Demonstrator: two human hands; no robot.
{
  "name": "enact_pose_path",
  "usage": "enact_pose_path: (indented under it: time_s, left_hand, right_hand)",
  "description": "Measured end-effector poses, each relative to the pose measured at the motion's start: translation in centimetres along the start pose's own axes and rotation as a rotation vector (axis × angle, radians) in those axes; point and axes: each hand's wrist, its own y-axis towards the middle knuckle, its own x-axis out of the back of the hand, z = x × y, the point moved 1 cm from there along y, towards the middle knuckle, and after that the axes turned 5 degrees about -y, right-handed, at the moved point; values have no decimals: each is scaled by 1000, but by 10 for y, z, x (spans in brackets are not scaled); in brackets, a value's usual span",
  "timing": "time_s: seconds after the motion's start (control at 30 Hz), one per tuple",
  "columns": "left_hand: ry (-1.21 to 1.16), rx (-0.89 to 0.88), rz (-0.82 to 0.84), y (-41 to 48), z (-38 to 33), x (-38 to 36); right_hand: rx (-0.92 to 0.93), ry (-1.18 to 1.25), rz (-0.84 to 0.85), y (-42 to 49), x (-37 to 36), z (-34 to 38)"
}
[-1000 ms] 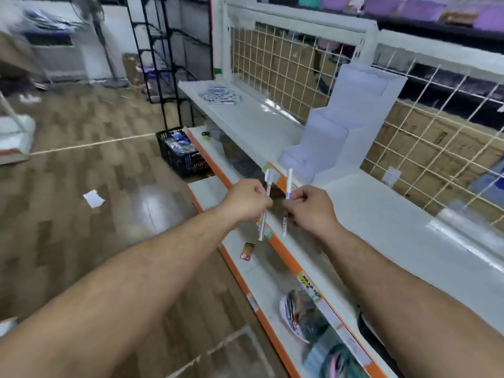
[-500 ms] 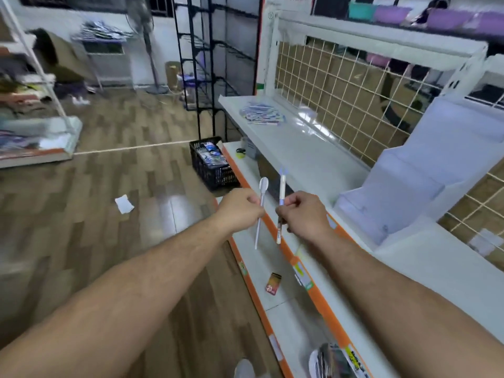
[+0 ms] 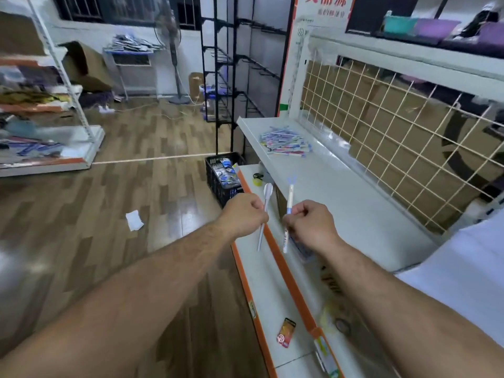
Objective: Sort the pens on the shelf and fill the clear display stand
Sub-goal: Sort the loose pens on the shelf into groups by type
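Note:
My left hand grips a pale pen with a rounded white top, held almost upright. Beside it my right hand pinches a white pen with a blue forked topper. Both hands hover over the front edge of the white shelf. A pile of loose pens lies at the shelf's far left end, well beyond my hands. Only a pale corner of the clear display stand shows at the right edge.
A wire grid panel backs the shelf. Below, a lower shelf carries a small red packet. A black crate stands on the wooden floor, with a scrap of paper to its left. Black racks stand behind.
My view has swung left along the shelf, so the display stand has slid to the right edge and the pen pile has come closer. Both hands still hold their pens side by side.

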Motion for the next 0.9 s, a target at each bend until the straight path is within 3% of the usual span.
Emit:
enact_pose_path:
  time_s: [0.57, 0.9]
  left_hand:
    - [32, -53, 183, 241, 14, 73]
    - [24, -102, 346, 341, -17, 54]
  right_hand:
    - [-113, -22, -185, 182, -89, 56]
    - [-183, 42, -286, 264, -75, 58]
